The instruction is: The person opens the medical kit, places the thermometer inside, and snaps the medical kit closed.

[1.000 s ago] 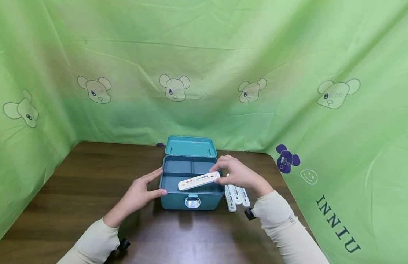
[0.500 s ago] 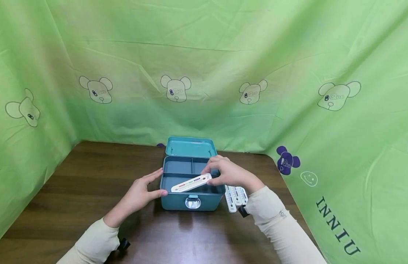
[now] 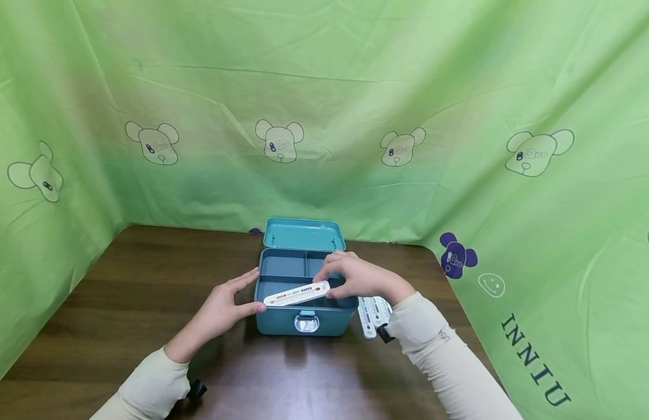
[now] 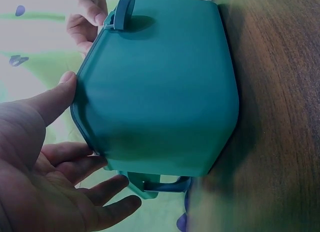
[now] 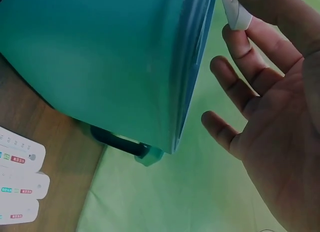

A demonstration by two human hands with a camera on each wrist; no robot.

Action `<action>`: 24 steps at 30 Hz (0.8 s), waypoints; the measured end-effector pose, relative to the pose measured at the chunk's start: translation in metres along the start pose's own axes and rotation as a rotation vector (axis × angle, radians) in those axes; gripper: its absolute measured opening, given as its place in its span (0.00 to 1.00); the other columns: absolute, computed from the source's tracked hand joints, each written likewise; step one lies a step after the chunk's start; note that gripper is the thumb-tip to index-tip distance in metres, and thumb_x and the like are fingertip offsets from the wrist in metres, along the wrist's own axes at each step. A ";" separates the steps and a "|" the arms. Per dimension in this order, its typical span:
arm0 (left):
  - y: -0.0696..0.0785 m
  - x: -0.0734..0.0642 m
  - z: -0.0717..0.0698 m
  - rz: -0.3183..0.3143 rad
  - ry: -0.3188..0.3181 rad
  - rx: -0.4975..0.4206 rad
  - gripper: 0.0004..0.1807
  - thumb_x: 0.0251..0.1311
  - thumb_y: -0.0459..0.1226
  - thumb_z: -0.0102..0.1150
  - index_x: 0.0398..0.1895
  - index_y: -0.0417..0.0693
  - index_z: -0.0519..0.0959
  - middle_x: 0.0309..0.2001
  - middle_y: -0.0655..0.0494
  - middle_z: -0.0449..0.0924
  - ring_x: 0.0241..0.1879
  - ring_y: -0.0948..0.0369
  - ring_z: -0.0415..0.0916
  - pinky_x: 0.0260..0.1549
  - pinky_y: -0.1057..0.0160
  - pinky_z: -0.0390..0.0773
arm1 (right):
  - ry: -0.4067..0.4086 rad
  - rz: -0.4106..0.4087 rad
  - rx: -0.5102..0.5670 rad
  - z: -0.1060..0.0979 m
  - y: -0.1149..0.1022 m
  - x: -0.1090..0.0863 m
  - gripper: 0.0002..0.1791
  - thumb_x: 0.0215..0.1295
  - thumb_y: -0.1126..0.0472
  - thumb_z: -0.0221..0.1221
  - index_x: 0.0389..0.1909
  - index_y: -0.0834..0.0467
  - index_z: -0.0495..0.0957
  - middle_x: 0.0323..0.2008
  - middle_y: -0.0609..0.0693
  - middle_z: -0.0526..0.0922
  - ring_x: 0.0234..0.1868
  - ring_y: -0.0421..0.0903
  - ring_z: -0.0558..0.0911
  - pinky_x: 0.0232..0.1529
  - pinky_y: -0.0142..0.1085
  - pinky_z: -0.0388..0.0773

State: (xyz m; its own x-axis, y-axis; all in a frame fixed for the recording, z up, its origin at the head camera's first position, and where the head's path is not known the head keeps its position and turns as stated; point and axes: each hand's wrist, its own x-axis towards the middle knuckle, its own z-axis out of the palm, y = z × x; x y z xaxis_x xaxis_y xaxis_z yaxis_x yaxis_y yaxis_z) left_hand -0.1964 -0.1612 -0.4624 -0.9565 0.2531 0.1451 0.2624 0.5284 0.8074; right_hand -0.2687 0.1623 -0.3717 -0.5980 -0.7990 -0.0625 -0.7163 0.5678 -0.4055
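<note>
My right hand (image 3: 358, 277) pinches a flat white thermometer (image 3: 295, 293) by its right end, between thumb and fingers. The strip has coloured labels and slants over the front compartment of a teal storage box (image 3: 282, 321), its far end low at the front left rim. In the right wrist view only the end of the thermometer (image 5: 236, 12) shows. My left hand (image 3: 221, 303) rests against the left side of the box, fingers extended. The left wrist view has its thumb and fingertips at the rim of the box (image 4: 160, 82).
Several more white thermometers (image 3: 367, 318) lie side by side on the brown table (image 3: 161, 291), right of the box, partly behind my right sleeve. The lid (image 3: 303, 234) is tipped back. Dividers split the box's top into compartments. A green cloth (image 3: 329, 70) hangs around the table.
My right hand has moved left and slightly down with the thermometer, bringing it lower over the front compartment. The left hand has stayed at the box's side.
</note>
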 end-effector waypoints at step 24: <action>0.000 0.000 -0.001 0.001 -0.005 -0.012 0.47 0.56 0.52 0.75 0.76 0.48 0.68 0.76 0.55 0.65 0.75 0.45 0.61 0.70 0.38 0.65 | -0.002 -0.044 0.025 0.018 0.006 0.002 0.14 0.62 0.52 0.72 0.50 0.42 0.88 0.45 0.33 0.83 0.59 0.43 0.72 0.64 0.54 0.60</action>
State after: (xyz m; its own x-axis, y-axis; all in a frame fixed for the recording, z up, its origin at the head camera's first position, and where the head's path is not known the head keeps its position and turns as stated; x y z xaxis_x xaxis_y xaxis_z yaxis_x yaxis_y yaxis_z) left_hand -0.1963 -0.1615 -0.4616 -0.9556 0.2578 0.1426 0.2613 0.5186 0.8141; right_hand -0.2674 0.1606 -0.3910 -0.5655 -0.8235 -0.0455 -0.7328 0.5270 -0.4305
